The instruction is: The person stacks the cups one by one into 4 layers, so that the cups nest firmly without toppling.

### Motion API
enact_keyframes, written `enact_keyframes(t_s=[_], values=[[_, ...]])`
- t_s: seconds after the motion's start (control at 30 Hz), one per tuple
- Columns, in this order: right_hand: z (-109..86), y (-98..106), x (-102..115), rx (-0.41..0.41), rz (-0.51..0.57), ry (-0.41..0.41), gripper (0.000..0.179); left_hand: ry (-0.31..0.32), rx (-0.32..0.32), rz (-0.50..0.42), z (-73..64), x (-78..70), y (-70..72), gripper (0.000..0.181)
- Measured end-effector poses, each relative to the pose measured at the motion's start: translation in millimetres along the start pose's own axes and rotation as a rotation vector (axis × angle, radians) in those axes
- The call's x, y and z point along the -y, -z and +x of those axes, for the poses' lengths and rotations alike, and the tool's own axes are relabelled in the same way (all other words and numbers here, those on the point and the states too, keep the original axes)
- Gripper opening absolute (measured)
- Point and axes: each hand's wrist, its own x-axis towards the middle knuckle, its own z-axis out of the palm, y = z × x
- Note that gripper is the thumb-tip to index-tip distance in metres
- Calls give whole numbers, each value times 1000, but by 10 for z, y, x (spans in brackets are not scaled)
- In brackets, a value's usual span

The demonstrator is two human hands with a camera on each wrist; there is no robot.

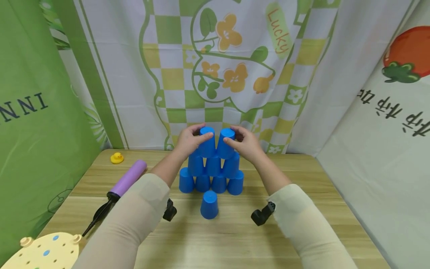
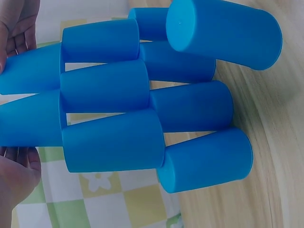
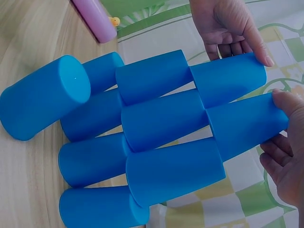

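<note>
Blue plastic cups stand upside down in a stacked pyramid: several in the bottom row (image 1: 186,181), three in the middle row (image 1: 213,166), two on top. My left hand (image 1: 190,142) holds the top-left cup (image 1: 207,145) between thumb and fingers. Around the outer side of the top-right cup (image 1: 226,145), my right hand (image 1: 248,143) has its thumb in front and fingers behind. Both top cups rest on the middle row, seen from the side in the right wrist view. A single blue cup (image 1: 209,205) stands upside down in front of the pyramid.
On the wooden table (image 1: 215,246), a purple cylinder with a black handle (image 1: 129,177) lies at left, a yellow rubber duck (image 1: 117,158) behind it. A pale yellow dotted object (image 1: 43,252) sits at the front left corner. Patterned curtains (image 1: 171,78) hang behind the table.
</note>
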Motion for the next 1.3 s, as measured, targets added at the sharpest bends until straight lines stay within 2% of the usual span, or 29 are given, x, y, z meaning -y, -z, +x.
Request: enact_keyframes(t_s=[0.13,0.33,0.63,0.8,1.03,1.3], values=[[-18,0,11,1,-19,7,67,-17,4,30,3,13,14,68],[-61,26,-14,-9,11,33,70,-49,17,6,-37,39,92,70],[-205,67,-37,-27,37,148,67,-66,0,-25,-169,210,301,66],[-343,30,-93,-15,51,162,67,-71,-4,-7,-277,406,373,64],[-503,-66,-225,-23,103,171,64,-28,-23,17,-404,730,429,63],[-699,-277,-344,-24,141,230,60,35,-55,22,-472,1140,431,65]])
